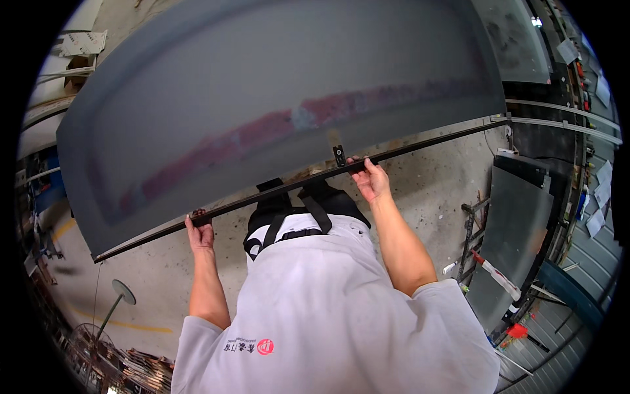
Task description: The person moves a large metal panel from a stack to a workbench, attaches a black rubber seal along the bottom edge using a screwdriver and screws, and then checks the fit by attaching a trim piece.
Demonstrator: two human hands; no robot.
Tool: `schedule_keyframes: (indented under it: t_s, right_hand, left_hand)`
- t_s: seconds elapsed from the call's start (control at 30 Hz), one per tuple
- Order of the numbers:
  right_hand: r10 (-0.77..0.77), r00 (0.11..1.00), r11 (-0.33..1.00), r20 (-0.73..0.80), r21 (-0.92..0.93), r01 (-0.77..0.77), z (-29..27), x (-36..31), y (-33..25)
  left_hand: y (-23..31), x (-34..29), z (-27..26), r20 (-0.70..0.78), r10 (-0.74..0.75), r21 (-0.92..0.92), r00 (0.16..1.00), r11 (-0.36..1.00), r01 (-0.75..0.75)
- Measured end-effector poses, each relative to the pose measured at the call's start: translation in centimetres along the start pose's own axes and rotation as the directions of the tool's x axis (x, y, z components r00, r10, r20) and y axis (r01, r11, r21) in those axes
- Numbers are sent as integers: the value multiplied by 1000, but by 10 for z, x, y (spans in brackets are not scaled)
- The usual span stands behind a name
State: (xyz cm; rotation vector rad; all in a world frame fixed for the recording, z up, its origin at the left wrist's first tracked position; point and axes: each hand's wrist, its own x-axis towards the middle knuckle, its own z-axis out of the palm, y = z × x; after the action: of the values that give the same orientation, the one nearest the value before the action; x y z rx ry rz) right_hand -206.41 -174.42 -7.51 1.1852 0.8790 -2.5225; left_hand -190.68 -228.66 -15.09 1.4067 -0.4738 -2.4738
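Observation:
A long, thin black strip [282, 187] runs slantwise in front of me, along the near edge of a wide grey worktop [275, 72]. My left hand [201, 231] is closed on it left of the middle, with the thumb on the near side and the fingertips partly hidden behind. Farther right, my right hand [372, 180] grips the same strip, its thumb on top. Just left of that hand, a small black fitting [339, 155] with a round mark sits at the worktop's edge. A worn reddish band crosses the worktop's surface.
Speckled concrete floor [420, 177] lies beneath me. To the right stand a grey panel [512, 223], a dark metal frame [469, 236] and pale rails [564, 121]. At lower left are a round disc on a green stem [123, 291] and a wire-caged fan [92, 345].

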Motion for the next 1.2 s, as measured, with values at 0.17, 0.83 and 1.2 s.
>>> schedule_keyframes:
  t_s: [0.17,0.83,1.2]
  right_hand:
    - [-20,1000,1000,-13,8,20,3,12,1]
    - [-26,1000,999,-7,47,27,-2,21,10]
    - [152,983,960,-102,-220,-171,-10,41,-6]
  left_hand:
    - [-1,7,16,-45,14,-47,999,999,-16]
    - [15,36,-26,-2,-24,13,1000,1000,24]
    - [-4,-1,19,8,-40,136,999,990,38]
